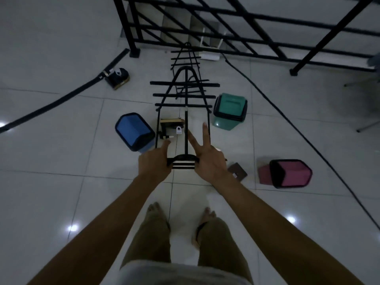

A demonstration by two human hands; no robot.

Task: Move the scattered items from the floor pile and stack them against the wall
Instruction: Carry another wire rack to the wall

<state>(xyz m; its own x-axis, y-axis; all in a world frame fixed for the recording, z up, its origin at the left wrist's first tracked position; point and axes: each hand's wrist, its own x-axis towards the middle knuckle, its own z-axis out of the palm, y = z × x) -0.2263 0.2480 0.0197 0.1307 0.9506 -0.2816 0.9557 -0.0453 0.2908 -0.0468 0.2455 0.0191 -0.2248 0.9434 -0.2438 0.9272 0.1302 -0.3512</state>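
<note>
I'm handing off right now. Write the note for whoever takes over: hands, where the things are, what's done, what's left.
Left hand grips the near end of the black metal rack, index finger extended. Right hand is at the same end, two fingers straight; whether it grips is unclear.
The rack stretches away toward the railing.
On the floor: blue bin on its side left of the rack, green bin to its right, pink bin on its side nearer right, a small brown item beside the right hand.
Done: nothing visibly stacked. Left: rack, three bins, small items.
</note>
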